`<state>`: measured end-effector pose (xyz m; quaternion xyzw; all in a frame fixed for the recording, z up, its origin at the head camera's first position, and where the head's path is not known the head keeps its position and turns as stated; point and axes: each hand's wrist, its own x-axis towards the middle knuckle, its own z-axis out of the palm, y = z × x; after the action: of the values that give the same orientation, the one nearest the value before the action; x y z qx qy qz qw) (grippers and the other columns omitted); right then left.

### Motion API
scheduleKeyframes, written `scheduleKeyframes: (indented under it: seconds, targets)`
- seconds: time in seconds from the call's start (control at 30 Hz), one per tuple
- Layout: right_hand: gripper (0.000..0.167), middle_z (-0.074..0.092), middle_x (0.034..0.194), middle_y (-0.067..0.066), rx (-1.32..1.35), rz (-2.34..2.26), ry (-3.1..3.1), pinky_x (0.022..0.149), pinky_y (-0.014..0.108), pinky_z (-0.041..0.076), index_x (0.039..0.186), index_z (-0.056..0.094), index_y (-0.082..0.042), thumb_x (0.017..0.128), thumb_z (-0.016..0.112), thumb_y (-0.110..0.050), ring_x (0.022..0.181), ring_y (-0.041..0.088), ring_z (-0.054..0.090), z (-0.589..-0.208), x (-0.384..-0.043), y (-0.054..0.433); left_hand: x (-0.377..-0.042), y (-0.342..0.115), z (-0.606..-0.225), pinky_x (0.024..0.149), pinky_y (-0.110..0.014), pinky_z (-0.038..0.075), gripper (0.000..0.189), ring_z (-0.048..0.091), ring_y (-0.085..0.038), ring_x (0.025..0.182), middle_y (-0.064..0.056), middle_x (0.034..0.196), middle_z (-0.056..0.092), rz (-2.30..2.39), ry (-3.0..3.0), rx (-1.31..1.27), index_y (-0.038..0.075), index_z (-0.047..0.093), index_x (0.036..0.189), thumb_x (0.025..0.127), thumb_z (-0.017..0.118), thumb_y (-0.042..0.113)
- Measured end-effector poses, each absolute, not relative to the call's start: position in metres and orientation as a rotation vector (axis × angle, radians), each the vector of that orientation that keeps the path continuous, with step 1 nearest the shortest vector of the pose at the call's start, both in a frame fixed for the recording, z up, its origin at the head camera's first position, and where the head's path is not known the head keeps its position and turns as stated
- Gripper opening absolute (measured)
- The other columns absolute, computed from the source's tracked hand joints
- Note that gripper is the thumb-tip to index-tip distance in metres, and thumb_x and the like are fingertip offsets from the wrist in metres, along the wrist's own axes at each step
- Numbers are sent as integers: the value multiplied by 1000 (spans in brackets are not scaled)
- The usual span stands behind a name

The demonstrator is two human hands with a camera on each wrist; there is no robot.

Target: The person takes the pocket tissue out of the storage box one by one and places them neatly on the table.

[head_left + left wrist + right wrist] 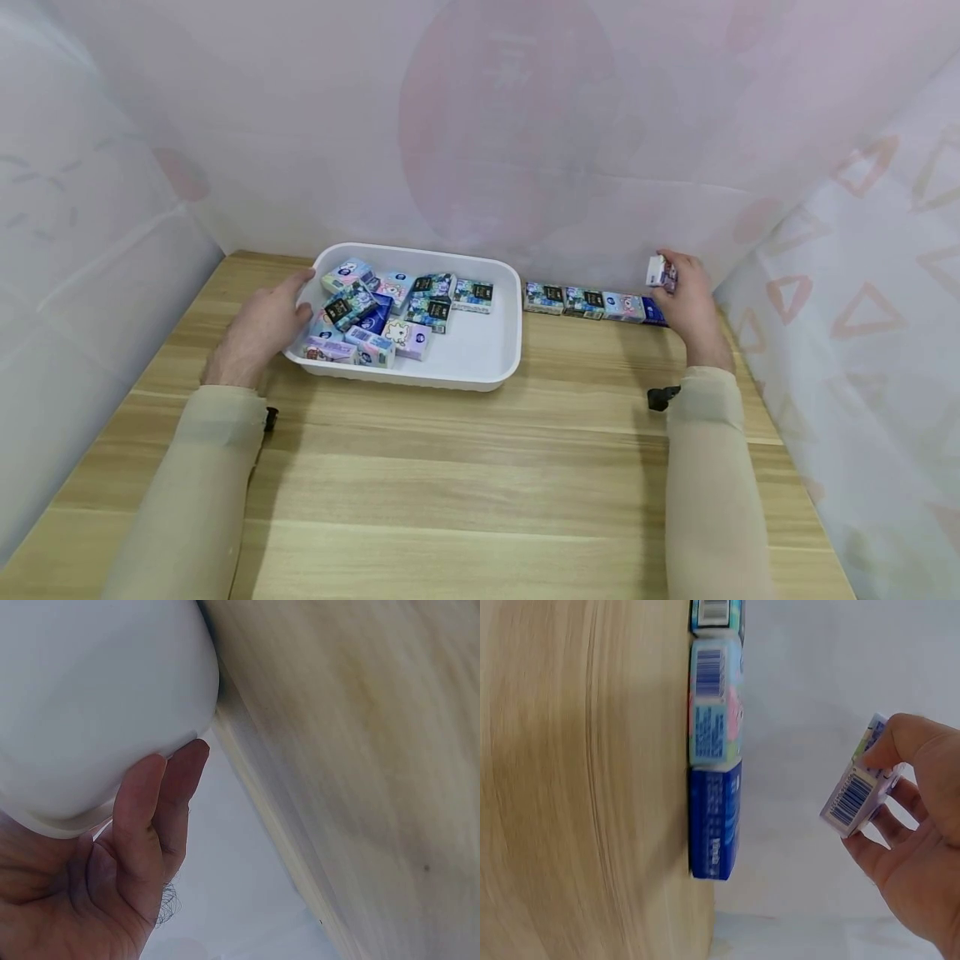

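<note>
My left hand point(262, 321) holds the left end of a white plastic tray point(450, 379), its fingers point(139, 814) bent against the outer wall in the left wrist view. Inside the tray lies a loose heap of small tissue packs in floral, pale blue, lilac and dark blue wrappers. My right hand point(687, 300) pinches a lilac-and-white tissue pack point(855, 796) between thumb and fingers, raised above the right end of a row of packs. That end is a dark blue tissue pack point(715, 825), partly hidden by the hand in the head view.
The row runs right from the tray along the back wall point(585, 208): two floral packs point(543, 297), a pale blue pack point(623, 307), then the dark blue one. Pale printed sheets enclose the wooden table point(465, 483) at the back and both sides.
</note>
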<state>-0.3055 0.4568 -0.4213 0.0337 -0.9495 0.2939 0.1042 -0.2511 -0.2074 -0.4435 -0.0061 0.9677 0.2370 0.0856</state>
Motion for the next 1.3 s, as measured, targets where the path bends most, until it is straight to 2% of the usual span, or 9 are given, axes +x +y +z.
scheduleKeyframes:
  seconds: [0.27, 0.43, 0.53, 0.63, 0.7, 0.87, 0.9, 1.07, 1.3]
  targets:
    - [70, 46, 168, 49, 68, 825, -2831, 136, 79, 37, 171, 43, 15, 103, 58, 7, 157, 66, 44, -432, -312, 487, -254, -208, -444, 99, -73, 65, 72, 71, -65, 129, -51, 156, 56, 701, 2884, -17, 15, 19, 189, 125, 50, 19]
    - [71, 53, 166, 43, 47, 759, -2839, 137, 70, 40, 168, 52, 9, 98, 60, -1, 152, 60, 49, -468, -339, 529, -253, -208, -444, 98, -72, 65, 72, 72, -64, 127, -51, 155, 57, 701, 2891, -15, 14, 19, 189, 124, 50, 19]
    - [71, 52, 167, 41, -4, 745, -2872, 138, 67, 41, 169, 52, 6, 99, 61, -2, 151, 58, 50, -479, -345, 543, -252, -207, -443, 98, -73, 65, 72, 72, -64, 127, -51, 155, 57, 703, 2891, -18, 14, 20, 189, 124, 50, 19]
    - [70, 45, 171, 45, -45, 768, -2941, 139, 74, 36, 172, 46, 9, 104, 59, 1, 155, 64, 44, -471, -336, 542, -252, -207, -443, 98, -73, 65, 72, 72, -64, 126, -51, 155, 57, 701, 2893, -18, 14, 20, 189, 124, 50, 19]
    - [69, 47, 169, 44, -67, 721, -2949, 139, 70, 39, 171, 47, 8, 103, 57, -1, 153, 62, 46, -475, -336, 547, -253, -207, -443, 97, -72, 65, 71, 72, -63, 126, -51, 154, 57, 699, 2894, -17, 15, 20, 189, 124, 50, 19]
    - [68, 49, 164, 47, -72, 667, -2991, 134, 74, 41, 167, 48, 11, 100, 53, 1, 149, 65, 48, -477, -331, 553, -253, -207, -444, 96, -71, 66, 71, 72, -62, 124, -51, 155, 57, 694, 2901, -11, 15, 21, 189, 124, 51, 19]
    - [68, 48, 164, 49, -72, 675, -3014, 133, 78, 40, 167, 46, 13, 101, 52, 3, 148, 68, 47, -473, -328, 551, -253, -207, -444, 96, -71, 66, 71, 72, -62, 124, -51, 155, 57, 694, 2901, -9, 14, 21, 189, 124, 51, 19]
    - [66, 48, 163, 48, -132, 682, -3102, 129, 81, 42, 167, 44, 14, 103, 54, 8, 147, 65, 49, -469, -324, 547, -253, -208, -444, 98, -73, 65, 72, 72, -65, 126, -52, 155, 56, 699, 2900, -9, 15, 20, 189, 124, 50, 19]
    - [65, 59, 160, 44, 4, 620, -3098, 132, 77, 42, 162, 55, 12, 97, 56, 13, 148, 63, 55, -484, -331, 560, -251, -208, -444, 95, -71, 67, 72, 73, -64, 125, -52, 157, 55, 707, 2901, -2, 14, 21, 189, 124, 51, 18]
